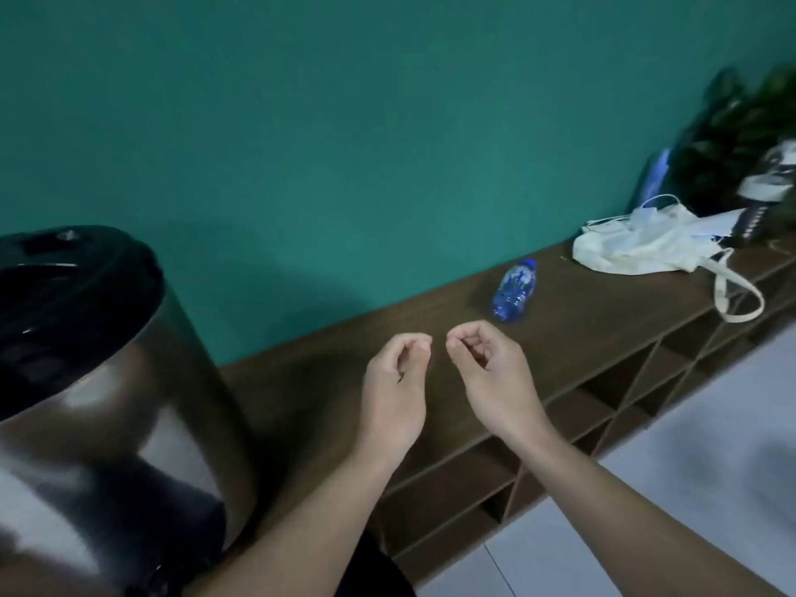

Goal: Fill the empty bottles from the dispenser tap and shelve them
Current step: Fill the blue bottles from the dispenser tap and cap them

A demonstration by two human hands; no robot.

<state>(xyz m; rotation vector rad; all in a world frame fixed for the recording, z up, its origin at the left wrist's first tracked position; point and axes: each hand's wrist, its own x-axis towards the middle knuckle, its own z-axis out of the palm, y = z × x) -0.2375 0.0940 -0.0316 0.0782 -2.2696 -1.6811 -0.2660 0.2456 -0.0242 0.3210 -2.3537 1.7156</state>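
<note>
A small clear plastic bottle (515, 289) with a blue cap and blue label stands on the dark wooden shelf unit's top (573, 321), just beyond my hands. My left hand (394, 383) and my right hand (489, 372) hover side by side above the wood, fingers loosely curled with fingertips near the thumbs, holding nothing. The bottle is a short way past my right hand, not touched. A large steel dispenser (99, 394) with a black lid fills the left; its tap is not in view.
The unit has diamond-shaped cubbies (637, 381) below its top. A white cloth bag (646, 247) with straps lies at the far right, beside a dark plant (741, 135) and a dark bottle-like object. A teal wall stands behind; pale floor tiles (646, 510) lie at lower right.
</note>
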